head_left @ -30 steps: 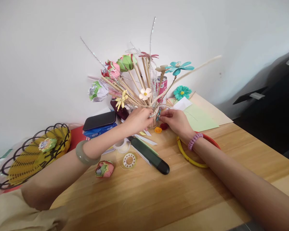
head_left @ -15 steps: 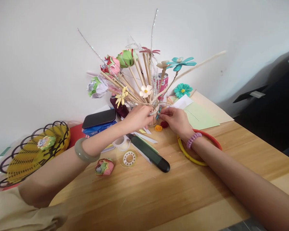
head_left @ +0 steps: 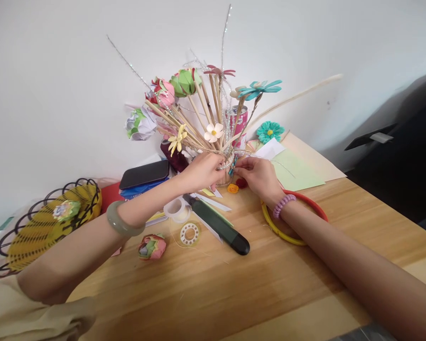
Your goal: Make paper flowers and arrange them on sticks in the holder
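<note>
My left hand (head_left: pixel 199 171), my right hand (head_left: pixel 257 174): both pinching bead string (head_left: pixel 228 164) round stick-flower bundle (head_left: pixel 213 142) between them.

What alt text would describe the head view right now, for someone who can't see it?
Both hands, left hand and right hand, meet at the base of a bundle of paper flowers on wooden sticks, fingers on a beaded band around it. On the wooden table lie a dark green utility knife, tape rolls and a folded paper flower.

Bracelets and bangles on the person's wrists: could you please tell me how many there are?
2: a pale green bangle on the left wrist and a purple beaded bracelet on the right wrist. Sleeves hide nothing further.
</note>
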Demonstrator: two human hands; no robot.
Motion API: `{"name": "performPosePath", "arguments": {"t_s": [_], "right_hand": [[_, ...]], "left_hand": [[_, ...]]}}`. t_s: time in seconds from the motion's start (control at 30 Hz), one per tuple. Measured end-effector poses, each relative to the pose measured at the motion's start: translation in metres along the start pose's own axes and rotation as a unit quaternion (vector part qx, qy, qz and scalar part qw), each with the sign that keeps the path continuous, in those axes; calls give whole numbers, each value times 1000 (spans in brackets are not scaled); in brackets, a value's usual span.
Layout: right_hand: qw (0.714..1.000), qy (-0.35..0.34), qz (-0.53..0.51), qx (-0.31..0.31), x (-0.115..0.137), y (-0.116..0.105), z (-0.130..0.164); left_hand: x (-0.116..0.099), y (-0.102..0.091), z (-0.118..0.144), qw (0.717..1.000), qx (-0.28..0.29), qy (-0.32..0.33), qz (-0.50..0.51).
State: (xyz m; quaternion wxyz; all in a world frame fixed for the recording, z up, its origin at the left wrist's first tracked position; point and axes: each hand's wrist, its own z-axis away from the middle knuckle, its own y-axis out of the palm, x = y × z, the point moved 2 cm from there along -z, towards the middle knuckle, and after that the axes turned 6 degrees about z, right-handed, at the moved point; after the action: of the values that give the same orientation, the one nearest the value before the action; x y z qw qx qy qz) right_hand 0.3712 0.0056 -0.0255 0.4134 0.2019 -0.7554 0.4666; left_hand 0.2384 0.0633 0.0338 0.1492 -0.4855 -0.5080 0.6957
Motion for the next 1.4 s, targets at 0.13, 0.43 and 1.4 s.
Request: {"name": "performPosePath", "arguments": {"t_s": [0.13,0.43,1.4], "right_hand": [[1000,-1,0,2,-1,0,-2],[997,-1,-41,70,-10,-8,-5],[921,-176,306,166,1,1,12]], "left_hand": [[0,0,0,1000,1,-1,4],[11,3,-12,999,-41,-34,-2],[67,-39,65,982,-191,3,2]]}}
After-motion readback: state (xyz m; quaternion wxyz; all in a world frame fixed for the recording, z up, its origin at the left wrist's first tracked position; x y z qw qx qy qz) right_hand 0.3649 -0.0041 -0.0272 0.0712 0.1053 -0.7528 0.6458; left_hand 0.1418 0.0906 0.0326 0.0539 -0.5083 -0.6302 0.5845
